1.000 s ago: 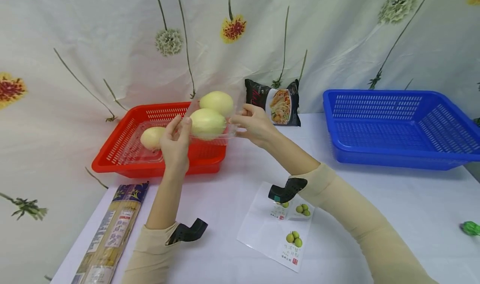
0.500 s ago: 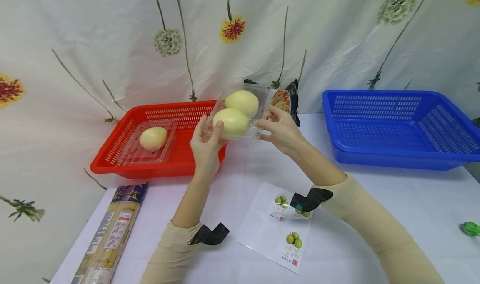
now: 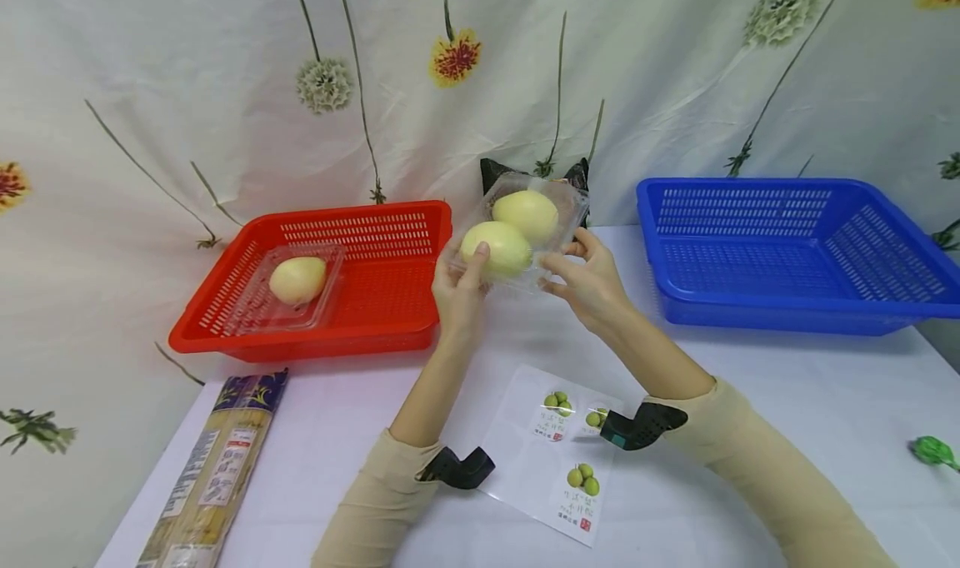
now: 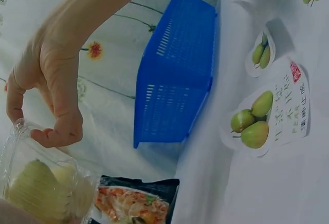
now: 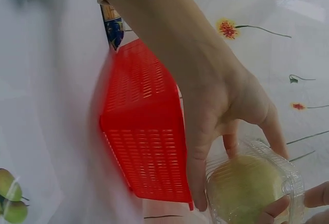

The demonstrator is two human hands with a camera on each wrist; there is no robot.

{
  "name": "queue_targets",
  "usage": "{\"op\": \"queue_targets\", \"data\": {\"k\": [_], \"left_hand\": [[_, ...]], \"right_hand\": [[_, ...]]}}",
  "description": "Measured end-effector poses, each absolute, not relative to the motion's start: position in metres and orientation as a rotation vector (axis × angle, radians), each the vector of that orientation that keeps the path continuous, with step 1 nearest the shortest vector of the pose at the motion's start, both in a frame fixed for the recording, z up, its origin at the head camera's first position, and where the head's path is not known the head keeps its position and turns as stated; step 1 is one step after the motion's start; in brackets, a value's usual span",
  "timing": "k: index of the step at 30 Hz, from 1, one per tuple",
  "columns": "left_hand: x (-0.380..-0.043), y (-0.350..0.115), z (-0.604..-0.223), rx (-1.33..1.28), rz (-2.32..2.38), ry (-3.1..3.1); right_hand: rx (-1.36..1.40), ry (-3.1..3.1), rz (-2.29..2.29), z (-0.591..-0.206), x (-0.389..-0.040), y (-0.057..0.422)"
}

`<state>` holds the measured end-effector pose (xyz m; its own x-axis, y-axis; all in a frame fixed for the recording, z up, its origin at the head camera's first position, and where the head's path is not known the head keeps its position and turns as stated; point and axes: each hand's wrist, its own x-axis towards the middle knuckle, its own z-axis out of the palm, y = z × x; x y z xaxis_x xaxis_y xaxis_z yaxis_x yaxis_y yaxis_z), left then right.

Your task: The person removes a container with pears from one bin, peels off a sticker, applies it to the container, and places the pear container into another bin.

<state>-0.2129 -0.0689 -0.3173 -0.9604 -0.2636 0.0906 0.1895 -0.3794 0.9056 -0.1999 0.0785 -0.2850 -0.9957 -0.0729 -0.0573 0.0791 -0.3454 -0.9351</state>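
in the middle of the head view, the left hand (image 3: 459, 297) grips the near left side of a clear container (image 3: 573, 207) with its thumb over the rim, while the right hand (image 3: 594, 281) pinches the right edge between thumb and fingers. the container is held tilted over the white table (image 3: 652, 501), two pale yellow fruits (image 3: 497, 249) inside, partly covering a black packet (image 4: 136, 201). a red basket (image 3: 386, 297) fills the left of the frame, a blue basket (image 3: 750, 260) the right.
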Motion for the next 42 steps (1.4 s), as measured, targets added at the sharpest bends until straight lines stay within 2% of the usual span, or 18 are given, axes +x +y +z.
{"op": "queue_targets", "data": {"k": [10,19,30,42], "left_hand": [[-0.213,-0.059,-0.332,0.22,-2.53,-1.611],[-0.219,-0.065,-0.338,0.238,-2.572,-1.629],[-0.231,-0.069,-0.357,0.306,-2.575,-1.786],[-0.246,-0.071,-0.372,0.307,-2.56,-1.855]], "right_hand": [[0.065,1.814,-2.489,-0.314,-0.194,0.089],[0.241,1.677,-2.476,-0.327,-0.214,0.127],[0.046,1.614,-2.432,-0.35,-0.221,0.147],[0.136,1.843,-2.326,-0.368,-0.203,0.144]]}}
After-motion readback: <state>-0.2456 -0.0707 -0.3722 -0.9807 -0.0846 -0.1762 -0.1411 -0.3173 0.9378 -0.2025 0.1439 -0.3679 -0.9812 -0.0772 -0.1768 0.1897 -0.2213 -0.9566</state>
